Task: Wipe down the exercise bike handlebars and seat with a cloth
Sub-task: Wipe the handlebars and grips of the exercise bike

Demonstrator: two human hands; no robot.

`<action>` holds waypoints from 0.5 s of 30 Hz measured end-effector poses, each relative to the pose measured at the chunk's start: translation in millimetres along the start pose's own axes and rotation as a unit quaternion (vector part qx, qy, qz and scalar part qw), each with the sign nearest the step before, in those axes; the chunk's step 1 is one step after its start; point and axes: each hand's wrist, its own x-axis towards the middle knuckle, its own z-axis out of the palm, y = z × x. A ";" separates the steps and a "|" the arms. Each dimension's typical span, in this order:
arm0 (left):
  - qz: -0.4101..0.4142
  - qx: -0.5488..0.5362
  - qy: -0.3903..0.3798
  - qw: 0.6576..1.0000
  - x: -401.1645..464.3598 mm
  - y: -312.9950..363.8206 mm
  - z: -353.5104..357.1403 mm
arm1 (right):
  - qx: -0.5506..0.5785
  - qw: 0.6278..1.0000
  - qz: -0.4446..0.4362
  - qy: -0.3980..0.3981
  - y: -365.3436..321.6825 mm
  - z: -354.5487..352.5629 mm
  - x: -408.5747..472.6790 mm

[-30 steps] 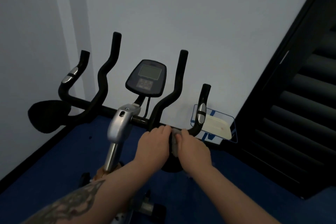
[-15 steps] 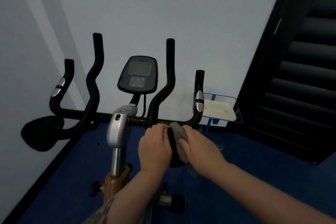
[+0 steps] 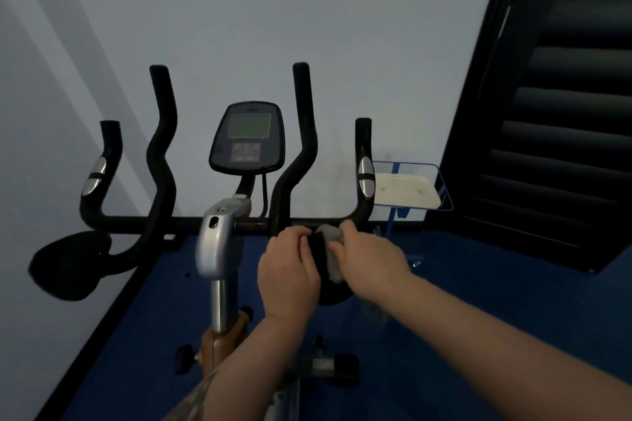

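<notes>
- While both hands work the right-hand elbow pad [image 3: 325, 270] of the handlebars [image 3: 164, 147], the step in hand looks like the handlebar wipe — seat not yet touched, as far as I can judge.
- Left hand [image 3: 287, 270] curls over the pad's left edge, fingers wrapped onto it; reads as a steadying grip.
- Right hand [image 3: 369, 260] presses a grey cloth [image 3: 330, 243] against the pad's right side and top. Fingers bend round the cloth, so it is held, not just pushed.
- Hands sit close together, with only the pad and the cloth between them.
- Cloth location: bunched on the pad, just below where the crossbar meets the outer right grip [image 3: 363, 174]. Part of it hangs down the pad's side.
- Seat: not in view, so its condition cannot be told. The dark oval at far left [image 3: 68, 267] looks like the other elbow pad, not the seat.
- Next move, my guess: run the cloth up the right grip and the inner upright bar [image 3: 304, 133], then across to the left half — needs a re-grip so the cloth wraps the tube rather than riding one face. Silver sensor plates on the outer grips want a lighter pass.
- Console [image 3: 248, 137] sits between the inner bars; keep the cloth off it.
- Containers: a blue wire basket [image 3: 441, 181] hangs on the wall just right of the outer grip. It holds a flat cream tray-like piece [image 3: 403, 191] with small reddish spots on it; what it is, I cannot tell.
</notes>
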 end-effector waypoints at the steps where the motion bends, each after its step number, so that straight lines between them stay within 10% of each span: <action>1: 0.000 0.002 -0.001 1.000 -1.2 0.1 0.1 | 0.006 1.000 0.003 0.012 -1.3 1.2 -0.7; 15: 0.012 -0.004 0.016 1.000 -3.7 2.7 0.2 | 0.007 0.997 0.002 0.082 2.2 15.6 -17.6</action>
